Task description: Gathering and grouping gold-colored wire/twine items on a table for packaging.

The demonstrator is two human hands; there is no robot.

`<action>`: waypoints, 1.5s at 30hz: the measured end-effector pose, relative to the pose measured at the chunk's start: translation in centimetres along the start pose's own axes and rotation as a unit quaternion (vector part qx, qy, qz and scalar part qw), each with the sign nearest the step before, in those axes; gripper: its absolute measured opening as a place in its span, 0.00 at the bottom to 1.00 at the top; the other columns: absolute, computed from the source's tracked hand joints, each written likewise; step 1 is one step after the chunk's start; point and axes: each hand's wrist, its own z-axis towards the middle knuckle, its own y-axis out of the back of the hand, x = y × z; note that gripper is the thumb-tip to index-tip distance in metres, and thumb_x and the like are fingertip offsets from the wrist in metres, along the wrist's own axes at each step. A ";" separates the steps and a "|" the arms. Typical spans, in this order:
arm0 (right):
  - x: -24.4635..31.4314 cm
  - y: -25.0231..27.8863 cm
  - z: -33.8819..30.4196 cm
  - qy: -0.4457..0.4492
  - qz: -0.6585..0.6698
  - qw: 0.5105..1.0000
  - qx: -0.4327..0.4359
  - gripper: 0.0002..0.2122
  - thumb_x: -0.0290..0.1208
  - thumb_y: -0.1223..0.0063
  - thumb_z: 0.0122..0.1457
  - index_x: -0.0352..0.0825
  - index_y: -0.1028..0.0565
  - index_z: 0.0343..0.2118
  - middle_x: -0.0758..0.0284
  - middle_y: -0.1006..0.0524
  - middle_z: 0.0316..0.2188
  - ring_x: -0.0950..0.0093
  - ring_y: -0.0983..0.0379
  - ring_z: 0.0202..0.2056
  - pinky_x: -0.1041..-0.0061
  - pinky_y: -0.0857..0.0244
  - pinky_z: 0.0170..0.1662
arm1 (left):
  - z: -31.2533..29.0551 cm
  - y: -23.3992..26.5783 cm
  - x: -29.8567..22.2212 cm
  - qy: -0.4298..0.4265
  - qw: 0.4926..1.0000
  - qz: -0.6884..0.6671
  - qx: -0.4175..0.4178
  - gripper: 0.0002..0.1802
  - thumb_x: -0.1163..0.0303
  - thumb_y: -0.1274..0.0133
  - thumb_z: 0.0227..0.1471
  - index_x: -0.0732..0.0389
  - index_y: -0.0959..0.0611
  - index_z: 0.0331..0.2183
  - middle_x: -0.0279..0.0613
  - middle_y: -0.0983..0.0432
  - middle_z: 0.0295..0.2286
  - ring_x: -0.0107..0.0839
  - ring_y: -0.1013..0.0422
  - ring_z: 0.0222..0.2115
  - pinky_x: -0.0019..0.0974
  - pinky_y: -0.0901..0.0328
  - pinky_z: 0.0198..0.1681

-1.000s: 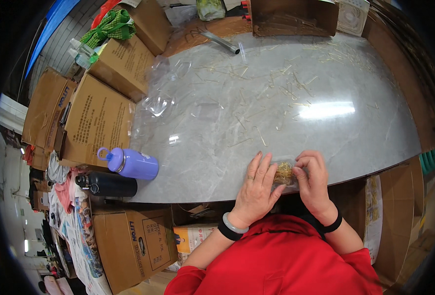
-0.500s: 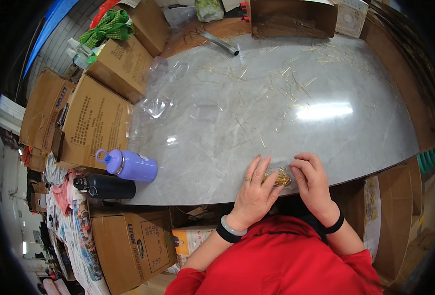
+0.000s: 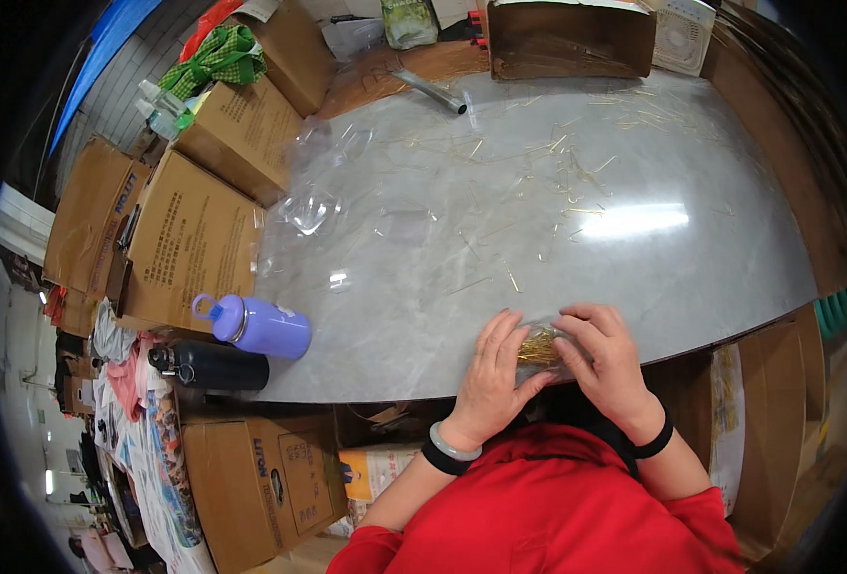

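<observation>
A small clear plastic pack of thin gold wire pieces (image 3: pixel 538 346) lies at the table's near edge, between my two hands. My left hand (image 3: pixel 490 375) grips its left side, with the fingers pointing away from me and the thumb at the near side. On the other side my right hand (image 3: pixel 607 359) has its curled fingertips and thumb against the pack. Loose gold wire pieces (image 3: pixel 577 163), some with bent ends, lie scattered over the grey tabletop (image 3: pixel 395 325) beyond my hands. Whether the pack is sealed cannot be made out.
A purple bottle (image 3: pixel 270 327) and a black bottle (image 3: pixel 221 366) lie at the table's left edge. Cartons (image 3: pixel 194 239) line the left side, with clear plastic shells (image 3: pixel 311 210) beside them. A metal tube (image 3: pixel 430 92) and an open cardboard box (image 3: pixel 572 40) are at the back.
My right fingers have opened from a pinch and come left onto the pack. More of the gold wire shows between my hands. The whole view has shifted slightly.
</observation>
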 end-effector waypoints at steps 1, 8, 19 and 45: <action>0.1 -0.2 0.1 0.000 0.001 1.000 0.001 0.08 0.23 0.39 0.53 0.34 0.22 0.37 0.62 0.24 0.44 0.59 0.29 0.45 0.62 0.34 0.49 | 0.0 0.0 0.1 -0.001 1.000 -0.015 -0.006 0.39 0.63 0.33 0.48 0.67 0.32 0.56 0.56 0.37 0.58 0.58 0.41 0.60 0.52 0.40 0.62; 0.4 -1.8 -1.1 0.024 -0.041 0.999 0.015 0.10 0.26 0.41 0.56 0.35 0.22 0.41 0.61 0.25 0.51 0.58 0.32 0.54 0.59 0.39 0.56 | -0.2 0.4 0.2 0.003 0.998 -0.065 -0.010 0.42 0.65 0.31 0.45 0.66 0.33 0.57 0.56 0.37 0.58 0.56 0.40 0.60 0.51 0.40 0.62; -1.8 4.1 1.9 -0.046 0.009 0.996 0.081 0.17 0.25 0.52 0.66 0.30 0.30 0.58 0.52 0.29 0.58 0.53 0.35 0.60 0.63 0.41 0.63 | -0.4 -0.2 -0.2 -0.022 0.999 0.029 0.005 0.41 0.63 0.31 0.44 0.68 0.30 0.56 0.58 0.38 0.58 0.58 0.41 0.60 0.51 0.40 0.61; -10.2 1.6 10.9 0.195 -0.201 0.888 0.364 0.32 0.54 0.58 0.68 0.37 0.42 0.68 0.56 0.49 0.71 0.49 0.57 0.70 0.48 0.62 0.71 | -0.1 4.0 1.3 0.035 0.996 0.050 0.070 0.28 0.63 0.39 0.54 0.68 0.27 0.52 0.56 0.39 0.59 0.58 0.44 0.62 0.53 0.44 0.64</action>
